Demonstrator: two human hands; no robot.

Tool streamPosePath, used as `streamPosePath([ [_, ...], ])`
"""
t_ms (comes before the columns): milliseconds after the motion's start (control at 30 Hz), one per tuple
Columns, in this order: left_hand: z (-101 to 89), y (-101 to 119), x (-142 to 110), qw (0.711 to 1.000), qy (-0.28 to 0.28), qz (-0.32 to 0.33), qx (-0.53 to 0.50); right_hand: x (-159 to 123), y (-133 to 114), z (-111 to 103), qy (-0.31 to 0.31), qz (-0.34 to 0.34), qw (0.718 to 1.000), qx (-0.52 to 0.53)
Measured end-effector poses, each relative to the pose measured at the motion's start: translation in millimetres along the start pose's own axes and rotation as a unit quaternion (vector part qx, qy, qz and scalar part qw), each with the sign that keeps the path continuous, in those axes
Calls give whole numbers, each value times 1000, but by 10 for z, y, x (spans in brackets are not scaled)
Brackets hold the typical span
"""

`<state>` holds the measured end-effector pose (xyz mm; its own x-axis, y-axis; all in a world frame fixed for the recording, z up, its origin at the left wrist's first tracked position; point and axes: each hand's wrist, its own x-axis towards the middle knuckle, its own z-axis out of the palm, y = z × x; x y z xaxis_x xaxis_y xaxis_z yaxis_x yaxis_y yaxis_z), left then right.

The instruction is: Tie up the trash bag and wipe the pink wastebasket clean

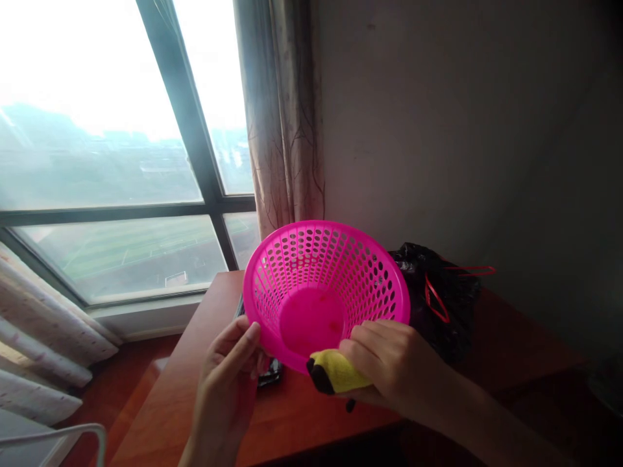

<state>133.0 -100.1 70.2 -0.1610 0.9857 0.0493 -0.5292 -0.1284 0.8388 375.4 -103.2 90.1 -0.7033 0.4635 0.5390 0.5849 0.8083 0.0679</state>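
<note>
A bright pink plastic basket (311, 321) with a perforated wall is held up above the desk, its open top tilted toward me. My left hand (231, 360) pinches the rim at the lower left, thumb on the front. At the lower right, my right hand (382, 357) is closed around a yellow cloth (335, 371) with a black edge, which lies against the basket's rim. Some fingers of that hand are hidden behind the cloth and rim. A few small reddish marks show on the basket's floor.
Below is a reddish-brown wooden desk (180, 383). A black plastic bag (442, 311) with red drawstrings lies on it behind the basket, to the right. Dark items partly show beneath the basket. A window and curtain (287, 130) stand at the left, a white metal rail (92, 431) lower left.
</note>
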Motion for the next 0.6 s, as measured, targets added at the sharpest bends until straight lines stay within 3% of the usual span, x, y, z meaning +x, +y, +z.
streamPosePath([
  [167,-92,240,255,1000,-6,-10,-12,-76,82,-114,-20,-32,999,-1],
  [300,-67,233,360,1000,-7,-7,7,-95,98,-114,-20,-32,999,-11],
  [433,-65,143,312,999,-7,21,42,-88,88,-111,-12,-19,1000,-11],
  [600,-51,27,70,995,-25,1,92,-42,71,-97,-7,3,1000,-21],
])
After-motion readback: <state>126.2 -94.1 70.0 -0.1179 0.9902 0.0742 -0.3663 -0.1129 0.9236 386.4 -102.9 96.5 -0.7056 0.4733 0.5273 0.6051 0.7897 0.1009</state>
